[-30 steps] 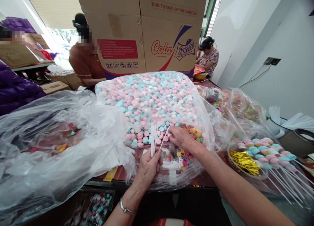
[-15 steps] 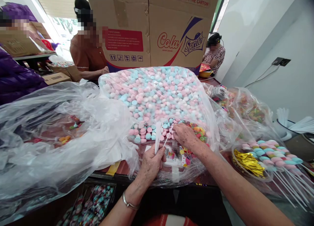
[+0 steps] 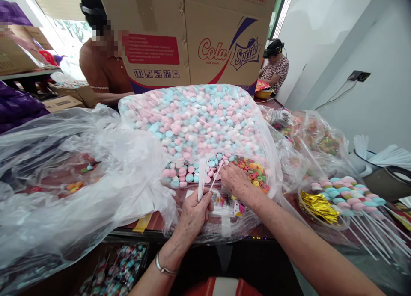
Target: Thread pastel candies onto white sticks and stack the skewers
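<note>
A single white stick (image 3: 216,176) slanted up from the left hand (image 3: 196,208) toward the right, and little about it had altered in the last second: it looked bare along its visible length, so the work there had seemingly not advanced. The left hand was closed firmly around its lower end and around a bundle of white sticks (image 3: 201,178) standing just beside it. The right hand (image 3: 236,182) had its fingers bent and drawn together next to the stick's upper part, seemingly a touch lower than half a second earlier, leaving the tip showing; whether those fingers held anything could not be told. Beyond the left hand lay loose pink and blue candies (image 3: 190,177), and just past the right hand, small ring candies (image 3: 256,180). Farther ahead of both hands, a large plastic bag (image 3: 192,116) bulged with more pink and blue pieces. Well to the right of the right hand lay gold ties (image 3: 317,207) and candy skewers (image 3: 358,206).
</note>
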### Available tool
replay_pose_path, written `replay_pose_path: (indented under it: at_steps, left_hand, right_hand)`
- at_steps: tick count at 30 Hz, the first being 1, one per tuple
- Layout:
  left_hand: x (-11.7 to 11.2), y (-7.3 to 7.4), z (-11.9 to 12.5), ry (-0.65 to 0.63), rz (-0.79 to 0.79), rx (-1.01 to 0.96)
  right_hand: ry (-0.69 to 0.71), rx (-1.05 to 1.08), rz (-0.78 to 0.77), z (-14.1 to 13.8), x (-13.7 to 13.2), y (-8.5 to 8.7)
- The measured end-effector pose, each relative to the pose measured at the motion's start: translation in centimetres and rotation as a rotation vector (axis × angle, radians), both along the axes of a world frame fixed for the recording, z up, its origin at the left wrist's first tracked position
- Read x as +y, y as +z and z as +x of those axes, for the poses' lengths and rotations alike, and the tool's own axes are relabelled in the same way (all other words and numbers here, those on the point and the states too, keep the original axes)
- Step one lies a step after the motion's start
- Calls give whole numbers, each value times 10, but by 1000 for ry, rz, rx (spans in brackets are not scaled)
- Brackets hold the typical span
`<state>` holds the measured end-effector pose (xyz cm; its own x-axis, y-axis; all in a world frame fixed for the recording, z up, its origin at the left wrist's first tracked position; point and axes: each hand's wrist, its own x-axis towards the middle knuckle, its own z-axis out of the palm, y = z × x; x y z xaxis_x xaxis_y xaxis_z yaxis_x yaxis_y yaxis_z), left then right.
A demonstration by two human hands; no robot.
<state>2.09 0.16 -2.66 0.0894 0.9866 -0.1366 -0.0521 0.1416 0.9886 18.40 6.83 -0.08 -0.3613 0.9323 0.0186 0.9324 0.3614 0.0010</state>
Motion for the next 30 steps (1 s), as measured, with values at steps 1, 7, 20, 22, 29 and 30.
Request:
replay_pose_path:
  at_steps: [1,7,20,22,29,30]
  left_hand:
    - [0,0,0,1,-2,-7]
    - [-2,-1,-1,-9,-17,-24]
    - [-2,-6,-3,16,-9,0]
    - [-2,-8,-4,16,9,64]
    - [-2,-5,-5,-12,79,219]
    - [-3,-3,-5,-20,79,234]
  right_hand:
    - [0,-4,-4,0,0,1]
    - [5,-10,-25,0,0,7]
    - [-256,1558,-267,15,0,12]
    - [-297,1805,-371,15,-2,13]
    - [-293,1930,-475,19,-6,19]
    - [-295,1909,-478,19,-6,19]
